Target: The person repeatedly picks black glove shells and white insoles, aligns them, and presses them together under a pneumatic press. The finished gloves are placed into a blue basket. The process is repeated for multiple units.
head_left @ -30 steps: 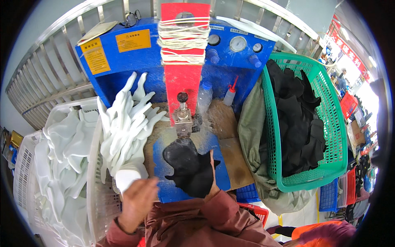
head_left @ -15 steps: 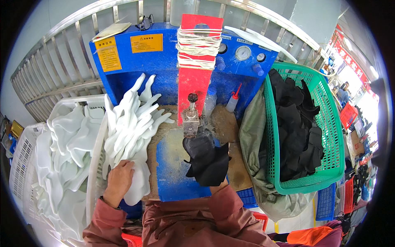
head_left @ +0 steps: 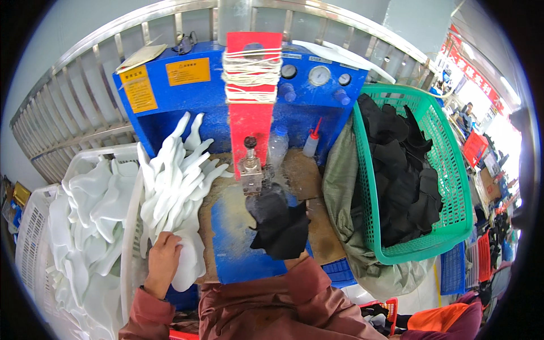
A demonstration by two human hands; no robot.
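Observation:
My left hand [head_left: 164, 262] is at the near end of a pile of white, smooth, curved insole-like pieces [head_left: 173, 187]. Its fingers are curled together on the edge of the nearest white piece [head_left: 190, 258]. On the right, a black fabric piece [head_left: 283, 229] lies partly over a dark rounded form, below the metal head [head_left: 250, 170] of a blue machine with a red upright [head_left: 249, 127]. My right hand [head_left: 297, 260] grips this black piece from beneath and behind. Most of that hand is hidden by the fabric; only a little skin shows at its edges.
White baskets [head_left: 131, 243] of similar white pieces stand at left. At right, a green basket [head_left: 462, 226] holds black fabric pieces, beside a grey-green cloth [head_left: 340, 192]. A squeeze bottle [head_left: 310, 145] and a clear bottle [head_left: 278, 147] stand behind the metal head. A blue sheet [head_left: 232, 260] covers part of the worktop.
The whole view has shifted slightly. My left fingers are more tightly curled at the white piece's edge. The black piece stays under the metal head, with my right hand still beneath it.

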